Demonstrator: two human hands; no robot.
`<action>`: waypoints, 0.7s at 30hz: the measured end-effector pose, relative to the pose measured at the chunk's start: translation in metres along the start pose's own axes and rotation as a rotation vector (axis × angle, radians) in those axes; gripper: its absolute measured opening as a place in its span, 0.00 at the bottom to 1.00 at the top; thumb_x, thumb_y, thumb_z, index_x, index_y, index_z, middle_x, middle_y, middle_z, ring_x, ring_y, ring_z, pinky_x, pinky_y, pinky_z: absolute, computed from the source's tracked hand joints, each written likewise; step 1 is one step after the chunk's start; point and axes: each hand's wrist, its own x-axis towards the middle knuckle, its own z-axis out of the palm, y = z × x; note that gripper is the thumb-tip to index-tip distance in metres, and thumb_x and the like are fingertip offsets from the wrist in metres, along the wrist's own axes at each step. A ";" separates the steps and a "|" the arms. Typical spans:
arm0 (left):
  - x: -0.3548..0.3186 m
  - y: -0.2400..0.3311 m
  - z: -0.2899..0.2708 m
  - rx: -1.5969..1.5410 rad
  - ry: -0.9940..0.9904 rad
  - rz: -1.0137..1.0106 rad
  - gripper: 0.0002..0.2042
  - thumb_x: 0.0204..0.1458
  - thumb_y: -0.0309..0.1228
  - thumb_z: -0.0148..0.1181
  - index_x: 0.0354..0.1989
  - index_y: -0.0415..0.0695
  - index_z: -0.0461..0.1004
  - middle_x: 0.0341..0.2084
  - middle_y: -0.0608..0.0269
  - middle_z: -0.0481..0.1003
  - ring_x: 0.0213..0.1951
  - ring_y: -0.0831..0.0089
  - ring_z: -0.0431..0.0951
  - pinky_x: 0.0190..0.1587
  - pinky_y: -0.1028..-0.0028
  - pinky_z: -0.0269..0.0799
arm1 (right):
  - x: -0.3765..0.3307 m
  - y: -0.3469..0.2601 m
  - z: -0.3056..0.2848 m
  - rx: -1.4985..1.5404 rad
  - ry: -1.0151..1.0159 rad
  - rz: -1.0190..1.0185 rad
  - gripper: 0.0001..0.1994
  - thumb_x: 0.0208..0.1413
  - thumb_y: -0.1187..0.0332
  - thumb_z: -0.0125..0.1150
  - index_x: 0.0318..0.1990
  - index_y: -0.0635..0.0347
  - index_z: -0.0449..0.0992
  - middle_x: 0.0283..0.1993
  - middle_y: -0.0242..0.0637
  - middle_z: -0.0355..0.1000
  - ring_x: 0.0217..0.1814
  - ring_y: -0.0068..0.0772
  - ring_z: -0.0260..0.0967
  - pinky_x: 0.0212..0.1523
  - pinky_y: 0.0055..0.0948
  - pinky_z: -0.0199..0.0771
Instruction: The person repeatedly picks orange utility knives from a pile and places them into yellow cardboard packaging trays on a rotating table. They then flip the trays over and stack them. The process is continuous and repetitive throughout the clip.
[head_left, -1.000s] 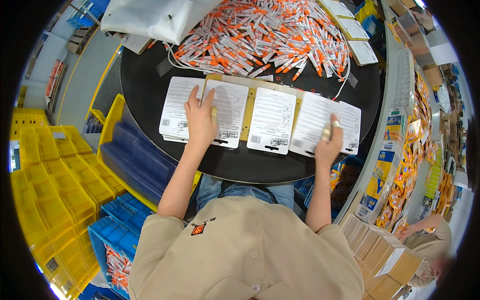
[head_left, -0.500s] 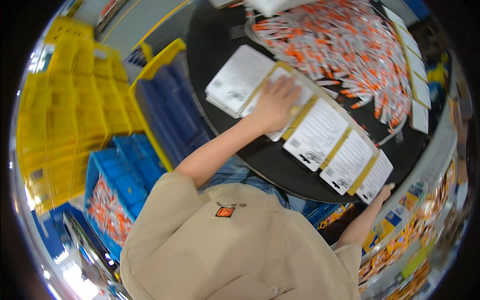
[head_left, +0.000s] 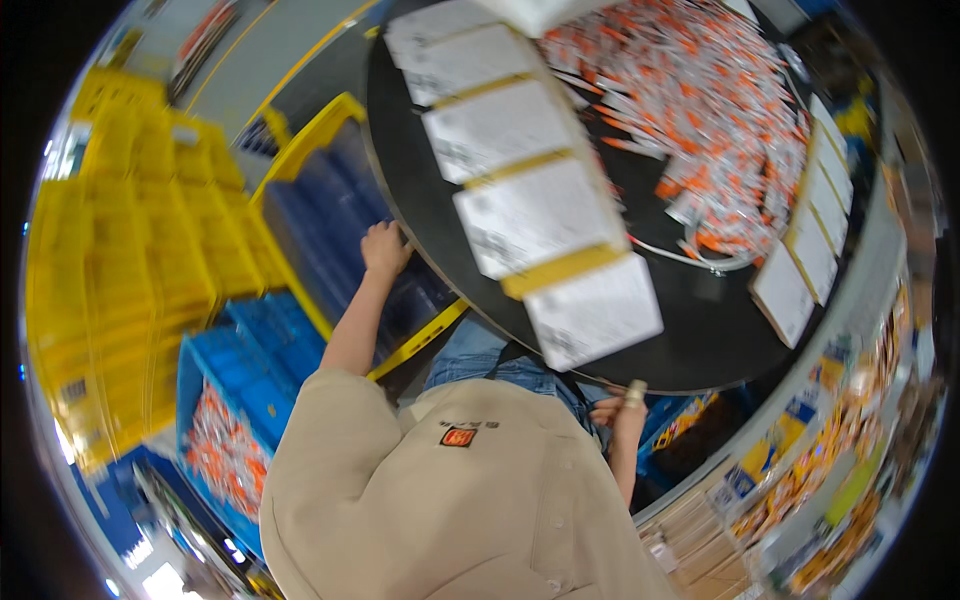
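Note:
A round black table (head_left: 700, 345) carries a staggered row of white printed cards (head_left: 545, 215) with yellow strips between them; motion blurs them. Beyond the row lies a heap of small, slender white-and-orange items (head_left: 690, 120), their kind too small to tell. My left hand (head_left: 386, 250) is at the table's left rim, above a yellow crate, its fingers curled; what they grip, if anything, is hidden. By the near rim, my right hand (head_left: 622, 408) has bent fingers, and a pale cover sits on one fingertip at the edge. Neither hand touches the cards.
Left of the table stands the yellow crate (head_left: 345, 108) with dark blue contents. Beyond it are stacked yellow crates (head_left: 130, 260) and a blue bin (head_left: 200, 350) holding more white-and-orange items. Another card row (head_left: 812, 240) lies along the table's right side.
The table with its cards and heap has turned clockwise. My left hand has left the cards for the left rim. My right hand has moved left along the near edge.

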 end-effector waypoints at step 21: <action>0.047 -0.033 0.063 -0.203 -0.090 -0.205 0.23 0.53 0.49 0.51 0.52 0.48 0.74 0.41 0.51 0.79 0.45 0.52 0.79 0.43 0.59 0.74 | 0.092 -0.033 -0.023 -0.027 1.059 -0.519 0.30 0.68 0.51 0.39 0.51 0.81 0.65 0.51 0.69 0.66 0.52 0.63 0.64 0.55 0.43 0.62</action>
